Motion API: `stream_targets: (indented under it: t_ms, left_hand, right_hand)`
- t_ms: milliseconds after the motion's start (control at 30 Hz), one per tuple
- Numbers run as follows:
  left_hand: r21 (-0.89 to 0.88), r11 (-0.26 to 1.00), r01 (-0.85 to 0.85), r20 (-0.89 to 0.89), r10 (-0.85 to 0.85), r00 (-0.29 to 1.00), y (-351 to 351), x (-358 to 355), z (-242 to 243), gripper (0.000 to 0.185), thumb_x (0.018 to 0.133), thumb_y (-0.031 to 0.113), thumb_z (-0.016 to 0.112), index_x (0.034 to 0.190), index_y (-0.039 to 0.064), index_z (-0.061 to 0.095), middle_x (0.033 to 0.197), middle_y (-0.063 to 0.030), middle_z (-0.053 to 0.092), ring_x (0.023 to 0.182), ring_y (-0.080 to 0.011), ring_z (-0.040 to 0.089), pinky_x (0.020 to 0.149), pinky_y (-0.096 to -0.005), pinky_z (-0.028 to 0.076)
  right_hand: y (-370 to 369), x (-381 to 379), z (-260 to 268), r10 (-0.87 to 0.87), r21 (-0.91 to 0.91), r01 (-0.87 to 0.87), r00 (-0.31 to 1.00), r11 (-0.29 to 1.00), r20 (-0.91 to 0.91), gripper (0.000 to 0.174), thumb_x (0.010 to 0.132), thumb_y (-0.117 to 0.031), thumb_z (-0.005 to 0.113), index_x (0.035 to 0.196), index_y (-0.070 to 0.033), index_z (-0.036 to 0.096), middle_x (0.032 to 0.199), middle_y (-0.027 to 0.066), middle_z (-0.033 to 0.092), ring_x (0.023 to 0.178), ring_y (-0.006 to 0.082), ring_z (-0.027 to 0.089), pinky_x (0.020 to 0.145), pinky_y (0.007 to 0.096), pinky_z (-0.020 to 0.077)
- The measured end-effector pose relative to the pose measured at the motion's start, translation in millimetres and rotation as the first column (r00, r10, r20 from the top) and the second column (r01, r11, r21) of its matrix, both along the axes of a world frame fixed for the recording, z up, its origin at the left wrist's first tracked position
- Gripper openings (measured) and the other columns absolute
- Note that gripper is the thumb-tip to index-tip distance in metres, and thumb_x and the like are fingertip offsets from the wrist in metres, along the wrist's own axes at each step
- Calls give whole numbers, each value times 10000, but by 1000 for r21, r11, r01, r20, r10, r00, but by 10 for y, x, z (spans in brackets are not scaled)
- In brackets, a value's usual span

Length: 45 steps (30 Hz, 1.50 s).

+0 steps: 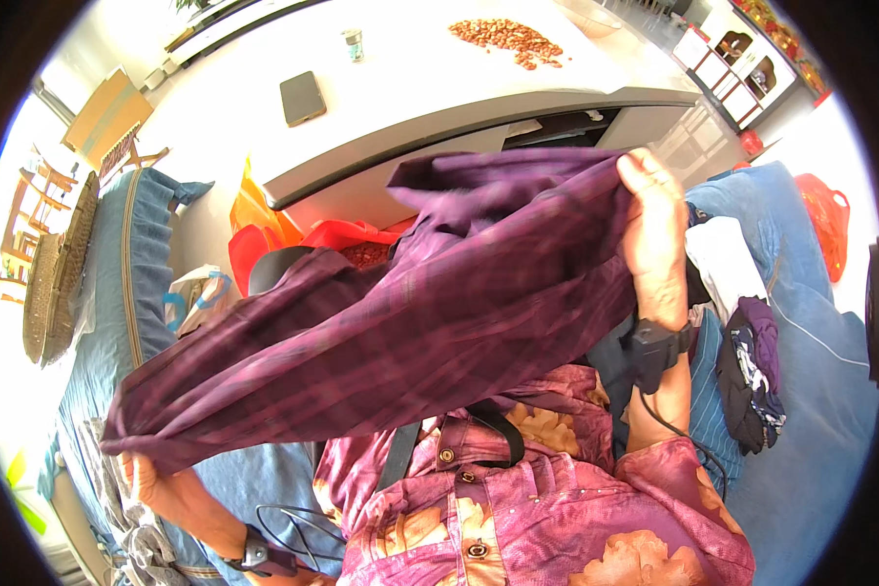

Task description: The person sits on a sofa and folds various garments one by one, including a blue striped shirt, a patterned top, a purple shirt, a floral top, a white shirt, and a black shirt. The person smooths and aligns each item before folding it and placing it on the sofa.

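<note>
A dark purple plaid garment [410, 315] is stretched between my two hands, across the middle of the view above my lap. My left hand [143, 476] grips its lower left end, the fingertips partly hidden under the cloth. My right hand [652, 220] pinches its upper right edge, thumb and fingers closed on the fabric. Part of the cloth is folded over and slightly blurred near the top. Each wrist wears a dark strapped device with a cable.
Ahead stands a white table [410, 95] with a dark phone [302, 98], a small jar [353, 45] and a heap of nuts [505, 40]. Clothes [725, 256] lie on the blue-covered sofa [813, 410] at right. Red containers [351, 233] and an orange bag [253, 209] sit below the table.
</note>
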<state>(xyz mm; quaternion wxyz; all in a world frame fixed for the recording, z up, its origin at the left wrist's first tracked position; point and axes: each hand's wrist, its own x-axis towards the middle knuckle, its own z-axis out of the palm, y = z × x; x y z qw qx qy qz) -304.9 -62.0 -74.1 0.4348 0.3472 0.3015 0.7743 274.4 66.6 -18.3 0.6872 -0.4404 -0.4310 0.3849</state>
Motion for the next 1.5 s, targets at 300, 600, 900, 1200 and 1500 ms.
stream_targets:
  t_ms: [300,600,900,1200,1500]
  left_hand:
    - [99,857,-506,-125,515,848,-280,-212,870,342,978,61,522,1299,-55,531,1291,-203,579,1138,-290,585,983,-433,440]
    - [-52,817,-574,-427,502,752,249,-728,815,292,982,91,528,1240,-33,585,1187,-163,637,977,-219,621,774,-327,436]
    - [-527,825,-205,-223,98,970,-133,-1168,-773,258,986,122,535,1182,-11,639,1083,-122,694,817,-149,657,565,-221,432]
    - [-539,774,-333,-263,220,939,-110,-886,-991,246,951,115,579,1147,-11,657,908,-69,691,633,-83,596,429,-195,317]
    - [-451,738,-502,-595,171,786,20,-62,-529,128,909,120,640,992,29,676,790,-8,652,569,-71,551,407,-195,318]
  right_hand:
    - [-190,83,1148,-181,412,117,976,904,121,268,967,-216,614,1143,-18,651,1042,75,699,923,172,671,870,306,529]
    - [688,-324,1307,183,135,-224,948,965,262,174,961,-140,592,1057,-12,660,931,59,680,811,127,649,729,256,528]
    - [297,201,-155,319,-255,-221,827,941,462,293,901,-240,667,1097,-22,657,963,17,659,879,81,589,826,242,468]
    - [-514,365,-730,340,-561,-84,864,823,370,353,900,-197,622,1154,48,625,988,32,642,879,106,559,796,239,432]
    - [-697,105,-475,230,-373,-1,790,928,569,97,838,-84,642,857,10,623,724,59,620,673,136,565,640,275,447]
